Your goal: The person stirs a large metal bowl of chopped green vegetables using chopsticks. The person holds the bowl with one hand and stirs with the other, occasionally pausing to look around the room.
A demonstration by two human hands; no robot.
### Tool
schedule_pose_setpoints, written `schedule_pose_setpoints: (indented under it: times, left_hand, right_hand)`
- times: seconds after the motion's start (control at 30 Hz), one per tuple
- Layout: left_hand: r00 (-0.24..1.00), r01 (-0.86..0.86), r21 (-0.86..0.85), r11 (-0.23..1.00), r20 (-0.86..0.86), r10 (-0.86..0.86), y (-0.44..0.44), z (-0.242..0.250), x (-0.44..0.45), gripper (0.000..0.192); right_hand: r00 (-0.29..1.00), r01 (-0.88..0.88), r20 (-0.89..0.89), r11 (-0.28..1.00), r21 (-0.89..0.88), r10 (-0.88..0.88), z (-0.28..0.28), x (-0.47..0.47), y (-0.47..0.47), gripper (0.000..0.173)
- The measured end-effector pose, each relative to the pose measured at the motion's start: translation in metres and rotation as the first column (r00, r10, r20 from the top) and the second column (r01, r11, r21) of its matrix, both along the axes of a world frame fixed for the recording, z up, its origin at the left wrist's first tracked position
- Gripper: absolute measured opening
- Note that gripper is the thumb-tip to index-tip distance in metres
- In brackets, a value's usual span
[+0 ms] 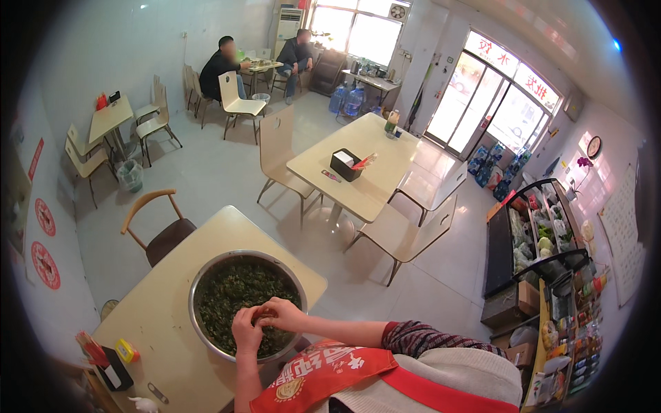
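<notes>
A large round metal bowl (195,322) rests on a cream-coloured table, filled with a dark green chopped leafy mixture (232,286). Over the near right part of the bowl, my left hand (247,330) and my right hand (281,315) meet with curled fingers. A small reddish-brown thing shows between the fingertips; what it is, and which hand has it, is unclear. A red apron (330,369) with printed writing covers my front, close to the bowl's near rim.
The tabletop (170,371) bears a black napkin holder (117,367), a yellow-lidded container (127,350) and a bottle opener (158,392). A wooden-armed chair (168,237) stands beyond its left side. Another table (356,155) with chairs is ahead; two people sit at a far table.
</notes>
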State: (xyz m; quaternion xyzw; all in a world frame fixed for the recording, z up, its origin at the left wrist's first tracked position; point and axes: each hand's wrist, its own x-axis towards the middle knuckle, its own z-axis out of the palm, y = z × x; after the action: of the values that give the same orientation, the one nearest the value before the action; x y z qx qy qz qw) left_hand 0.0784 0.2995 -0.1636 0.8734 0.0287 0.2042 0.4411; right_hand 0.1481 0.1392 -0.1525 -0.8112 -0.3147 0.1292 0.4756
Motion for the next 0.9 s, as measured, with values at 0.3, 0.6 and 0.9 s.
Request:
schedule_pose_setpoints:
  times: [0.3, 0.6, 0.9]
  left_hand:
    - [0.922, -0.300, -0.176, 0.938, 0.199, 0.332, 0.032, 0.030, -0.021, 0.002]
    - [0.963, -0.193, -0.268, 0.944, 0.130, 0.234, -0.007, 0.051, -0.014, 0.006]
    - [0.952, -0.260, -0.258, 0.930, 0.091, 0.291, 0.006, -0.032, 0.035, 0.005]
  right_hand:
    - [1.000, 0.003, 0.029, 0.983, -0.182, 0.002, -0.021, 0.018, -0.022, 0.022]
    - [0.838, 0.192, -0.508, 0.979, -0.069, -0.200, -0.024, 0.021, -0.018, 0.018]
    - [0.993, -0.038, -0.114, 0.990, -0.135, 0.022, 0.024, 0.012, -0.030, 0.013]
